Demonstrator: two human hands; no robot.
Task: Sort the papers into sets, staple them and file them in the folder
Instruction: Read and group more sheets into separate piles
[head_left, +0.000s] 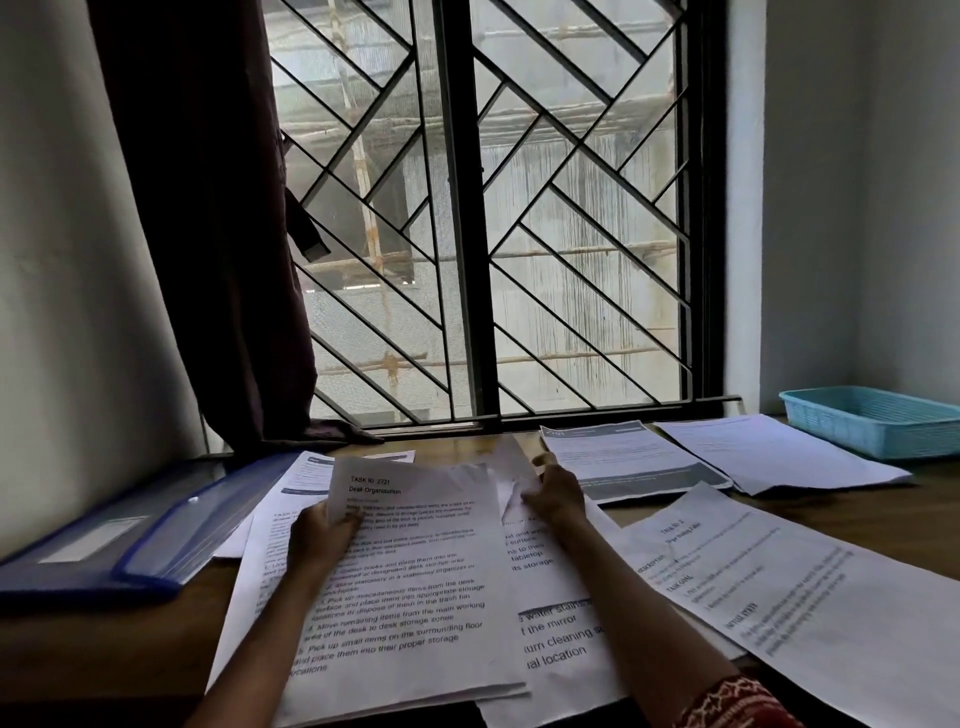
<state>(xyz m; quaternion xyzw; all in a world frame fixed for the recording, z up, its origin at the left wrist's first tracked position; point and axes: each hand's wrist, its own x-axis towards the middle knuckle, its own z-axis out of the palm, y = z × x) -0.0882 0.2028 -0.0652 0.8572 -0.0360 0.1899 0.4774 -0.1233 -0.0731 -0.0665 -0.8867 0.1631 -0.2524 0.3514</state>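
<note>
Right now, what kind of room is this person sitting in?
Probably a home study corner or small office. A wooden desk stands under a barred window, printed papers are spread across it, and a blue folder and a blue tray sit at its sides.

- Loose papers (810, 587) blanket the middle and right of the wooden desk (930, 493), overlapping one another.
- A blue folder (119, 540) fills the left edge, against the wall.
- A blue basket (878, 421) sits in the far right corner (beside a paper stack).
- Bare wood shows between the right-hand sheets and along the window (467, 431).
</note>
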